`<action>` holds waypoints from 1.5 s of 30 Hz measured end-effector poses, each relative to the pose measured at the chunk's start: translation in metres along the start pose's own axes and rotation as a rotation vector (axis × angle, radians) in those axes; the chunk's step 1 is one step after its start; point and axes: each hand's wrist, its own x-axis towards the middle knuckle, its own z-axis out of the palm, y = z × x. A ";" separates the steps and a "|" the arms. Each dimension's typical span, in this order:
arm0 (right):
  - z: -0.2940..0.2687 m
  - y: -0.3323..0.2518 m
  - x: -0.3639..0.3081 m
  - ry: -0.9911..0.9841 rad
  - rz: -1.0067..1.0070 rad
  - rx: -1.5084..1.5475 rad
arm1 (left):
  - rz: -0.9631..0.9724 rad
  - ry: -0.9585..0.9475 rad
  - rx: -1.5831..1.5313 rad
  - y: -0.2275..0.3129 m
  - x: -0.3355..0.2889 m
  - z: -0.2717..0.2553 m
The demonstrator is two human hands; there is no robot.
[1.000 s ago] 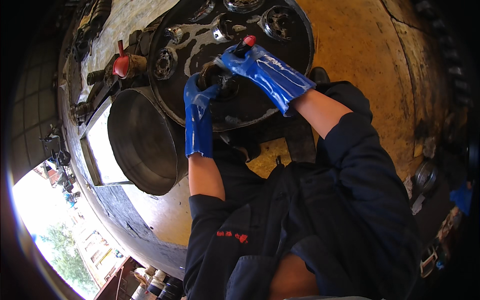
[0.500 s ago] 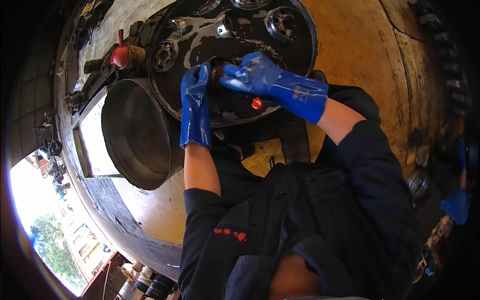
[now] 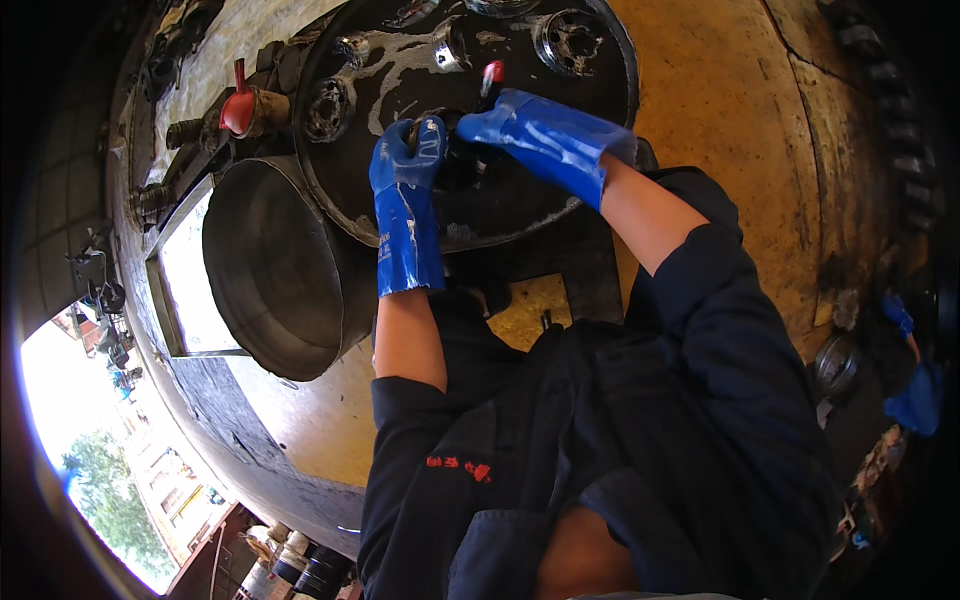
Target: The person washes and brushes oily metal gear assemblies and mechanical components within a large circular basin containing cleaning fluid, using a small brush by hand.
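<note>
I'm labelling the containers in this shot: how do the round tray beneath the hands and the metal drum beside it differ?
Depth: the tray looks shallow with a low rim, while the drum has tall walls.
Colour: the tray is black with grey smears; the drum is dull grey-brown.
Width: the tray looks wider in this view than the drum.
Both are round and rimmed.

A red funnel [image 3: 238, 112] sits at ten o'clock, a dark metal drum [image 3: 262, 275] at nine, a tree [image 3: 112, 490] at eight.
</note>
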 end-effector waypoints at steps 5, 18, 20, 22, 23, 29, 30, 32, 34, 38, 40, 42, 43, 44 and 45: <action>0.003 0.029 -0.018 0.228 -0.088 0.044 | -0.006 -0.082 0.006 0.017 0.003 -0.010; -0.023 -0.005 -0.042 0.055 0.237 0.340 | 0.024 -0.054 -0.211 -0.013 -0.001 -0.015; 0.017 0.035 -0.037 0.111 0.216 0.474 | 0.064 -0.053 -0.227 -0.006 0.002 -0.009; 0.068 0.075 -0.018 0.142 0.203 0.691 | 0.012 -0.120 -0.311 0.002 0.000 -0.011; 0.089 0.096 -0.011 0.179 0.189 0.825 | 0.027 -0.133 -0.315 0.009 0.003 -0.005; 0.034 0.012 0.007 0.056 0.038 0.460 | -0.021 -0.018 -0.307 -0.026 -0.008 -0.016; 0.014 -0.003 0.010 -0.050 0.252 0.554 | -0.056 -0.061 -0.361 -0.021 -0.006 -0.014; 0.019 -0.024 0.038 -0.125 0.566 0.110 | -0.084 -0.120 -0.412 -0.015 0.001 -0.005; 0.026 -0.028 0.028 -0.062 0.327 -0.169 | -0.059 -0.159 -0.434 -0.013 0.006 0.001; 0.053 -0.013 0.021 -0.005 -0.027 -0.498 | -0.073 -0.130 -0.467 -0.018 0.002 -0.005; 0.080 0.072 -0.006 0.219 -0.065 -0.032 | -0.011 -0.194 -0.473 0.002 0.015 0.019; 0.029 0.009 -0.003 0.112 -0.029 -0.320 | -0.104 -0.126 -0.487 -0.031 0.000 -0.005; 0.025 0.012 -0.006 0.207 0.072 -0.184 | -0.123 -0.129 -0.531 -0.028 0.001 -0.003; 0.017 0.018 -0.013 0.090 0.126 -0.250 | -0.119 -0.129 -0.535 -0.026 0.002 -0.003; 0.009 0.022 -0.018 -0.029 0.179 -0.314 | -0.126 -0.138 -0.521 -0.026 0.003 -0.004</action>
